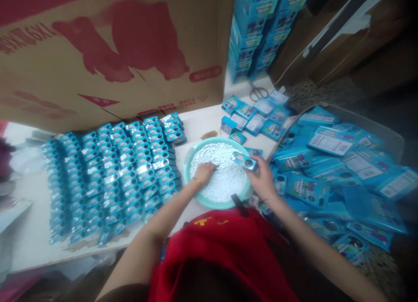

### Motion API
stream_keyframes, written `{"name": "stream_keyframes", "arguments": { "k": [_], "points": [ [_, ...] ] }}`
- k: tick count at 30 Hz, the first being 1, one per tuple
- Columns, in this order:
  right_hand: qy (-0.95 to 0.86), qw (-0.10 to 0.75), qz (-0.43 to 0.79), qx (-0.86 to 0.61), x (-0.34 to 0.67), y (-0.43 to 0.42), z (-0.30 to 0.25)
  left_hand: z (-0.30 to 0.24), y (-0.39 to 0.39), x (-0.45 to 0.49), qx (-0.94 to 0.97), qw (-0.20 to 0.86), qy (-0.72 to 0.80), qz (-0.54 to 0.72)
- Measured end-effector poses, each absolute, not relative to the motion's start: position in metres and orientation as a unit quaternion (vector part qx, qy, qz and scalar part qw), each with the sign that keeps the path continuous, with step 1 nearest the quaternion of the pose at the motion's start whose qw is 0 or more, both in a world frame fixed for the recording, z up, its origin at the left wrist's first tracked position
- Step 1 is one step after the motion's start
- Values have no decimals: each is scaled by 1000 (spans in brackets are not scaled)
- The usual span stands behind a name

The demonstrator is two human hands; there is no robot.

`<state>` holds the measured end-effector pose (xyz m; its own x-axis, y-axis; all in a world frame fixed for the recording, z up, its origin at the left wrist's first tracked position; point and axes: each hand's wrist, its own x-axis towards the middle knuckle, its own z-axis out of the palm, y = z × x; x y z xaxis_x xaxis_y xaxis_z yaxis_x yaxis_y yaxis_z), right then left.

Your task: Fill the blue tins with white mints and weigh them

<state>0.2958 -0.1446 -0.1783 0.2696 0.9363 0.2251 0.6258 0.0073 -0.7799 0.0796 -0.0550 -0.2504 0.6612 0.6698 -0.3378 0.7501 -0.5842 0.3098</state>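
Note:
A pale turquoise bowl (187, 173) full of small white candies (225, 182) stands in front of me at the table's near edge. My left hand (204, 173) reaches into it from the left, its fingers curled down among the candies so that the fingertips are hidden. Over the bowl's right side, my right hand (262, 179) grips a small blue box (244, 160) by its near end. The box is tilted, with a dark round spot on the end toward me. Its far end hangs above the candies.
Rows of upright blue boxes (111, 175) fill the left of the table. A large carton (107, 53) rises behind them. Flat boxes (256, 121) and scissors (258, 93) lie beyond the bowl. A clear bin (396, 140) heaped with blue boxes stands right; stacked blue cases (246, 36) tower behind.

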Motion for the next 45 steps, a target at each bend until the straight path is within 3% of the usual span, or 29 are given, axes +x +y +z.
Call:
{"name": "stream_keyframes", "arguments": {
  "k": [6, 12, 17, 22, 27, 32, 36, 41, 45],
  "points": [
    [-541, 431, 182, -699, 303, -142, -187, -257, -72, 91, 875, 306, 374, -33],
    [-572, 408, 171, -691, 306, -143, -192, -201, -65, 38, 867, 362, 339, 45],
    [-627, 356, 183, -668, 293, -147, -193, -129, -61, 19, 902, 294, 311, 64],
    [-652, 349, 196, -644, 272, -152, -194, -73, -62, 37, 936, 177, 302, -42],
    [-657, 358, 199, -633, 261, -154, -193, -35, -81, 70, 940, 50, 309, -139],
    [-657, 371, 206, -623, 259, -153, -192, -14, -96, 82, 951, 1, 285, -123],
    [-631, 388, 218, -636, 269, -153, -193, -43, -77, 52, 932, 8, 350, -90],
    [-590, 405, 194, -671, 288, -151, -191, -156, -56, 19, 887, 122, 407, -183],
    [-575, 419, 184, -679, 294, -147, -188, -229, -71, 48, 884, 219, 375, -174]
  ]
}}
